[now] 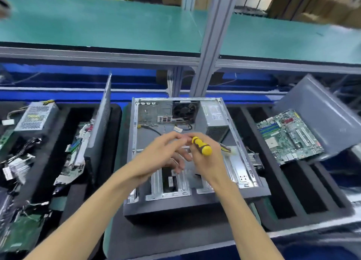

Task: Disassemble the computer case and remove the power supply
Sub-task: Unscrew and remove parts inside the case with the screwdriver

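Open grey computer case [134, 142] lying flat, silver power supply [214, 117] in far-right corner

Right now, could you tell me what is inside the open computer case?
Inside the computer case: a black fan, the power supply at the far right corner and loose cables. Both hands cover the middle.

Right hand [205, 158] grips a screwdriver [202, 145] over the open case [195, 207] — left hand [158, 154] at its shaft.
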{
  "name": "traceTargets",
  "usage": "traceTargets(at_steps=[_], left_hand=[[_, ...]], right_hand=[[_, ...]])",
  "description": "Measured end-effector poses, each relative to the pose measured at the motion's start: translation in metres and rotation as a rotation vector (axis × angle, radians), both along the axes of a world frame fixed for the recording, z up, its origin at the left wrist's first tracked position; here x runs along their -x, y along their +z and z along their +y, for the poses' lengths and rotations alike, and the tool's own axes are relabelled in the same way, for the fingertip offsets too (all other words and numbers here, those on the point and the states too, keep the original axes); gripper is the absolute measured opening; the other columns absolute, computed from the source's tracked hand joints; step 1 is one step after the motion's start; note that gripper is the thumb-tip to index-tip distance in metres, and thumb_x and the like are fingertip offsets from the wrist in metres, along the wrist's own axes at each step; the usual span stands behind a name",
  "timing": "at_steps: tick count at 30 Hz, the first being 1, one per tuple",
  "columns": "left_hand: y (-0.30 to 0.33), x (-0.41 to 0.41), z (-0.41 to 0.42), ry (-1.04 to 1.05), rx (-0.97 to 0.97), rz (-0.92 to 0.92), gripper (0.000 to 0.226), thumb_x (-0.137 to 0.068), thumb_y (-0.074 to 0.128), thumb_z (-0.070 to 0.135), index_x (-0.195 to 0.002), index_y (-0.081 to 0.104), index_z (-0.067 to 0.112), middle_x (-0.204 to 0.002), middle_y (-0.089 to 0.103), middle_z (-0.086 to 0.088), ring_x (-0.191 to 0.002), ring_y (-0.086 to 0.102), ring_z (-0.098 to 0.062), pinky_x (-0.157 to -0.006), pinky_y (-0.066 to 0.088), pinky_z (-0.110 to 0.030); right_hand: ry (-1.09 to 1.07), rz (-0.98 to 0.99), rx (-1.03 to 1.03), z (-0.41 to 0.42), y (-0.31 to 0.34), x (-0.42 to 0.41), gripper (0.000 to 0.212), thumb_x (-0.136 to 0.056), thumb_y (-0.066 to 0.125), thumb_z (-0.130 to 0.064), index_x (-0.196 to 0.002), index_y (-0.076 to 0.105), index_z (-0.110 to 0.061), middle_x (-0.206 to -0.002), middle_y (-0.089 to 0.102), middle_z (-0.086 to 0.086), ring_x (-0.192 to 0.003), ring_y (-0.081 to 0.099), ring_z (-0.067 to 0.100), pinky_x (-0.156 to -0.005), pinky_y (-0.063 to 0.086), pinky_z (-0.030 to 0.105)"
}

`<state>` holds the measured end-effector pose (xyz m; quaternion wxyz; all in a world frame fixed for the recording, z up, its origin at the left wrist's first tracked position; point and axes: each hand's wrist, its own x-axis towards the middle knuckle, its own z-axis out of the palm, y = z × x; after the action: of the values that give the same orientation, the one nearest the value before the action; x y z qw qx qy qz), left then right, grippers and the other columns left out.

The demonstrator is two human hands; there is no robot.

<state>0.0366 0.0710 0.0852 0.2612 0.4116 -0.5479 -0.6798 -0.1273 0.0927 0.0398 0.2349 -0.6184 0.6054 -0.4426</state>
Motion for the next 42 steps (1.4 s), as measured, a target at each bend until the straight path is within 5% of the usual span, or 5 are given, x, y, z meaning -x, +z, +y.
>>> traceTargets(at_steps=[10,21,31,34,42], left_hand=[[0.003,0.123,0.028,-0.107,-0.013,0.101,0.034,-0.107,0.040,0.028,-0.104,0.062,0.003,-0.085,0.069,-0.017,-0.062,0.062,-0.024,-0.053,0.049,-0.031],[-0.030,0.248,0.072,-0.094,0.601,-0.291,0.012,-0.098,0.057,0.027,-0.090,0.065,0.026,-0.091,0.066,0.008,-0.080,0.059,-0.001,-0.073,0.046,-0.018],[-0.061,0.231,0.055,0.094,0.984,-0.647,0.010,-0.091,0.063,0.006,-0.092,0.069,0.015,-0.100,0.060,-0.002,-0.102,0.055,-0.027,-0.096,0.041,-0.051],[-0.069,0.223,0.058,0.113,0.975,-0.668,0.012,-0.089,0.063,0.003,-0.091,0.070,0.012,-0.100,0.059,-0.005,-0.102,0.056,-0.027,-0.099,0.041,-0.053],[-0.075,0.219,0.059,0.075,1.005,-0.650,0.013,-0.092,0.059,0.003,-0.093,0.067,0.013,-0.106,0.060,-0.003,-0.109,0.054,-0.026,-0.100,0.039,-0.046]], right_hand=[[-0.255,-0.495,0.122,0.054,0.035,0.105,0.038,-0.098,0.046,-0.006,-0.127,0.067,-0.017,-0.110,0.071,-0.002,-0.088,0.064,0.021,-0.074,0.054,0.034],[-0.477,-0.688,0.172,0.129,-0.006,0.237,0.022,-0.096,0.059,-0.009,-0.111,0.054,-0.024,-0.093,0.072,0.000,-0.086,0.068,0.019,-0.078,0.056,0.037],[-0.286,-0.081,-0.447,0.114,-0.137,0.244,0.021,-0.096,0.061,-0.015,-0.117,0.064,-0.020,-0.082,0.070,-0.004,-0.072,0.064,0.012,-0.068,0.053,0.028],[-0.249,0.057,-0.498,0.111,-0.154,0.236,0.017,-0.097,0.062,-0.018,-0.113,0.064,-0.023,-0.078,0.062,-0.012,-0.066,0.056,0.000,-0.054,0.039,0.010],[-0.255,0.153,-0.464,0.111,-0.160,0.234,0.014,-0.099,0.061,-0.031,-0.108,0.062,-0.022,-0.091,0.058,-0.007,-0.079,0.057,0.011,-0.072,0.048,0.028]])
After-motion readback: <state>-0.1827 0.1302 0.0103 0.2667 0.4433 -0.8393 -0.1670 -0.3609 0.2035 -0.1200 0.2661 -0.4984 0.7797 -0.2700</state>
